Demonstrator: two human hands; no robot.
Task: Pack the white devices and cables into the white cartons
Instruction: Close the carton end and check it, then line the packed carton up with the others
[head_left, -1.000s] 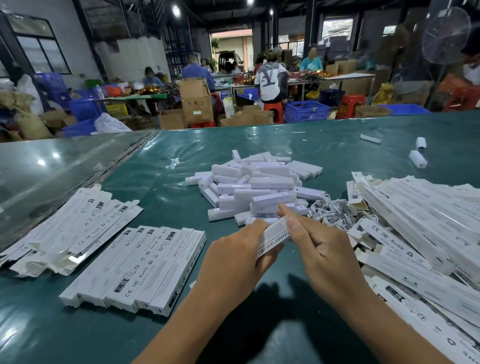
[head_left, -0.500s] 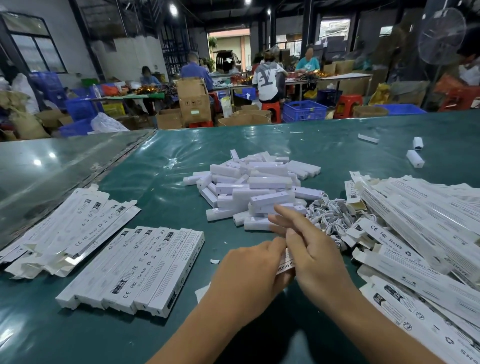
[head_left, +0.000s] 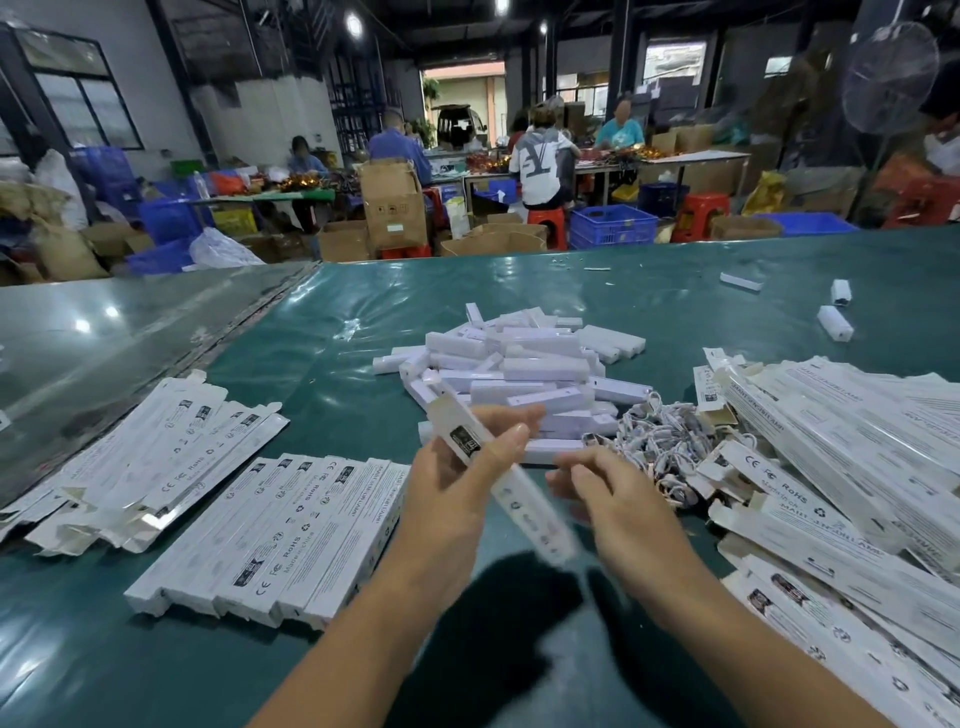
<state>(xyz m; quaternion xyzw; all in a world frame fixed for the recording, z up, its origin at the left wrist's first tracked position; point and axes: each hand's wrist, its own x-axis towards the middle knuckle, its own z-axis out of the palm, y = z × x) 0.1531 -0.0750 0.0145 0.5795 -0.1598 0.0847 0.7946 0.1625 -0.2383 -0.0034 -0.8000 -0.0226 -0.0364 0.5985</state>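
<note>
My left hand (head_left: 457, 483) grips a long white carton (head_left: 514, 488) near its upper end; the carton is blurred and slants down to the right above the table. My right hand (head_left: 608, 488) hovers just right of the carton with relaxed fingers and holds nothing. A heap of white devices (head_left: 519, 374) lies behind my hands. A tangle of white cables (head_left: 660, 441) sits to its right. Flat empty cartons (head_left: 852, 467) are piled at the right. A neat row of cartons (head_left: 280, 530) lies at my left.
A looser pile of cartons (head_left: 140, 462) lies at the far left on the green table (head_left: 363, 675). Three stray devices (head_left: 834, 322) sit at the far right. Beyond the table people work among cardboard boxes, blue crates and red stools.
The carton has swung up and out from between my hands; only my left hand holds it now. My right hand has let go and drawn slightly right.
</note>
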